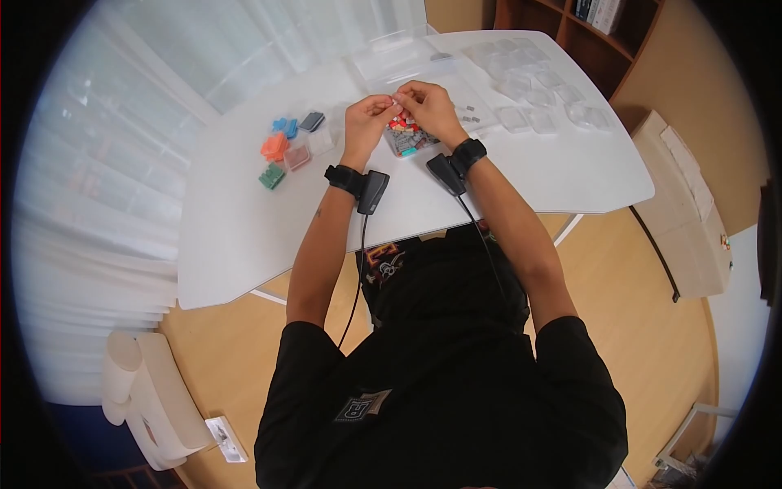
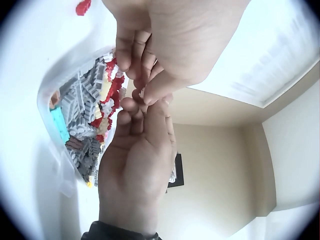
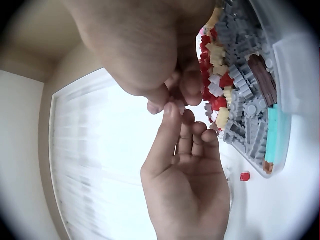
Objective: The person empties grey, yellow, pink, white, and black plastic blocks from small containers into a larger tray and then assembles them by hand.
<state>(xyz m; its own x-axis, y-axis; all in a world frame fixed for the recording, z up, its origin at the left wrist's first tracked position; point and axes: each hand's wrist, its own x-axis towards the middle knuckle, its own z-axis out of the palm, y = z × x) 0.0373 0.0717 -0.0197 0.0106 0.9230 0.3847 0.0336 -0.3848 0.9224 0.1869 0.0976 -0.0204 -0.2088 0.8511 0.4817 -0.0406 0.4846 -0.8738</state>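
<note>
From my head, my left hand [image 1: 368,128] and right hand [image 1: 434,112] meet at the fingertips over the clear tub [image 1: 397,154] on the smooth white worktop [image 1: 236,236]. At my left wrist, both grips pinch a small pale piece [image 2: 142,93], its long axis hidden. At my right, it's beside knobbly grey bricks [image 3: 243,107].

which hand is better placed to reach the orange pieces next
Probably the left hand: it's nearer the orange pieces, and the right hand would have to reach past it. Both hands meet at a small pale piece.
</note>
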